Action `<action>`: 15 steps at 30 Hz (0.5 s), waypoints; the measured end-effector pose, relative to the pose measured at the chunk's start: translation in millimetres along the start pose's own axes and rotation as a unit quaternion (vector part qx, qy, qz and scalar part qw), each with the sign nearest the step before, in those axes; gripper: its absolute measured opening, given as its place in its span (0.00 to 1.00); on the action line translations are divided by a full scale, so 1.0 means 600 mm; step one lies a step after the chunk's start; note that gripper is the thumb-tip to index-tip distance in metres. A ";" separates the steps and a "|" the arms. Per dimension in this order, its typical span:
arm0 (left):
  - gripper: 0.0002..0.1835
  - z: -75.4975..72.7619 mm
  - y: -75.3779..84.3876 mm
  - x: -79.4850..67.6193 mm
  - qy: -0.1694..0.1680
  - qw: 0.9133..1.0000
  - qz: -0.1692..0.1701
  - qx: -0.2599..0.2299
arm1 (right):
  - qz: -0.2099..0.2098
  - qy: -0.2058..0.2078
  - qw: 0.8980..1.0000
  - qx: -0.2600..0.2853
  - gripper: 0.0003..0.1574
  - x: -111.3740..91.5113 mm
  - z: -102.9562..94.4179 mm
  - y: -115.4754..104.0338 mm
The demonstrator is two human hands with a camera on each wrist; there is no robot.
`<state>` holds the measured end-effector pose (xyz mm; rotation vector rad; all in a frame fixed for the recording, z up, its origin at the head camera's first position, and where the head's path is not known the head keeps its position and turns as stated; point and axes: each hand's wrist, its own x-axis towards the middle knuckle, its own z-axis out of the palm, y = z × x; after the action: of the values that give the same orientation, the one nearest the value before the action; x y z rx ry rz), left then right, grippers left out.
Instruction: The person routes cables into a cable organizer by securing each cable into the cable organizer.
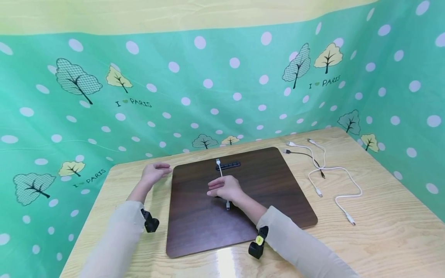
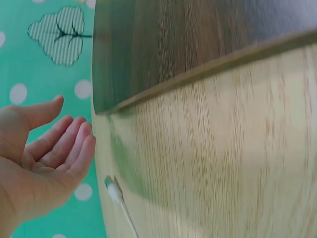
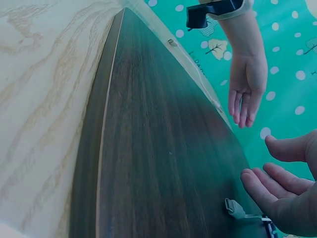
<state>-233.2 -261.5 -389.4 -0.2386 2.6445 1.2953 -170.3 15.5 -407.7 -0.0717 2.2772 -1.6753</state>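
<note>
My left hand (image 1: 154, 174) hovers by the board's left edge with its fingers loosely bent, holding nothing. In the left wrist view, a white cable's plug (image 2: 114, 190) lies on the table near that hand. Over the middle of the dark brown board (image 1: 194, 220) is my right hand (image 1: 226, 188), its thumb apart from the fingers (image 3: 267, 191). A white USB cable (image 1: 219, 167) crosses the board beneath it; one plug rests at a black slotted cable holder (image 1: 233, 165). The other plug (image 1: 228, 205) shows below the hand, beside a dark piece (image 3: 270, 228) mostly hidden by the hand.
On the table's right side lie several loose cables, white ones (image 1: 342, 196) and a short black one (image 1: 302, 153). The board lies flat on a light wooden table (image 1: 393, 231). A green dotted curtain (image 1: 222, 92) stands behind and at both sides.
</note>
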 end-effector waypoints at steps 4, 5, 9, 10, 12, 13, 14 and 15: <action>0.25 -0.015 -0.011 -0.004 0.010 1.000 0.000 0.025 | 0.002 -0.001 1.000 -0.002 0.19 0.000 0.004 -0.002; 0.25 -0.019 -0.013 -0.004 0.014 0.999 -0.002 0.032 | 0.003 -0.002 1.000 -0.002 0.19 -0.001 0.005 -0.003; 0.25 -0.031 -0.021 -0.007 0.027 0.998 -0.005 0.061 | 0.005 -0.004 1.000 -0.007 0.19 -0.002 0.008 -0.005; 0.25 -0.033 -0.022 -0.008 0.031 0.997 -0.008 0.068 | 0.005 -0.004 1.000 -0.006 0.19 -0.002 0.008 -0.006; 0.25 -0.038 -0.026 -0.010 0.034 0.996 -0.013 0.076 | 0.003 -0.004 1.000 -0.007 0.19 -0.002 0.010 -0.007; 0.24 -0.039 -0.028 -0.011 0.037 0.996 -0.015 0.080 | 0.004 -0.005 1.000 -0.005 0.19 -0.003 0.011 -0.007; 0.24 -0.041 -0.031 -0.012 0.040 0.996 -0.016 0.084 | 0.006 -0.005 1.000 -0.004 0.19 -0.003 0.012 -0.007; 0.24 -0.042 -0.034 -0.012 0.043 0.995 -0.018 0.086 | 0.006 -0.005 1.000 -0.003 0.19 -0.002 0.013 -0.008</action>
<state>-223.7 -293.6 -388.2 -0.3226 2.7899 1.0603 -167.4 7.5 -405.1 -0.0681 2.2701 -1.6585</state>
